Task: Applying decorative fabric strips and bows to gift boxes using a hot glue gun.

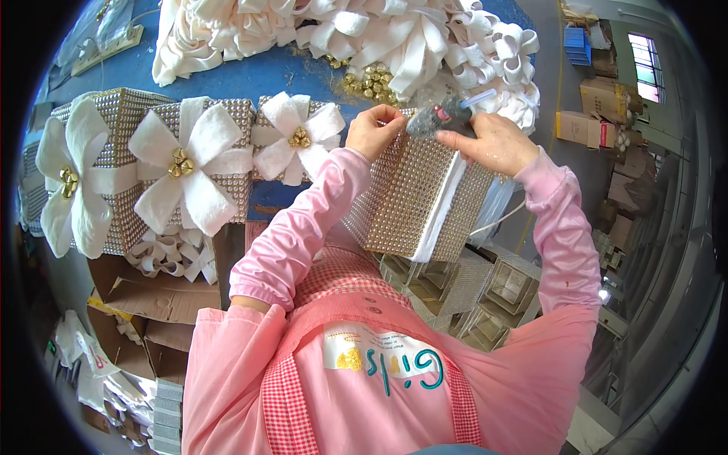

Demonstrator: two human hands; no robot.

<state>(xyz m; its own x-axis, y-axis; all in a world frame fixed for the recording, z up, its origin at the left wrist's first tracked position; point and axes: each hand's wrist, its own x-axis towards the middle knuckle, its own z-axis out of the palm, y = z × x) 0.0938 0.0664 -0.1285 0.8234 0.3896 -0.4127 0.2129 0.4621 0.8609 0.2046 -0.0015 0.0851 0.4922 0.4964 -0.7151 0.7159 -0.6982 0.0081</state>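
Observation:
A box (398, 186) covered in silver-gold beads leans in front of me, with a white fabric band (444, 205) down one side. My left hand (371, 130) is closed at its upper left edge, fingertips pinched together; what they hold, if anything, is too small to make out. Wrapped in my right hand (500, 144) is a grey, worn hot glue gun (440, 119) with a clear glue stick (479, 98) poking out of its back. The gun lies over the top of the box, and its nozzle points toward my left hand.
Beaded boxes with white fabric flowers (182, 163) and gold bells line the left. White fabric loops (394, 38) and loose gold bells (371, 83) cover the far blue table (136, 64). A white cable (500, 221) runs below my right hand. Cardboard boxes (580, 129) stand far right.

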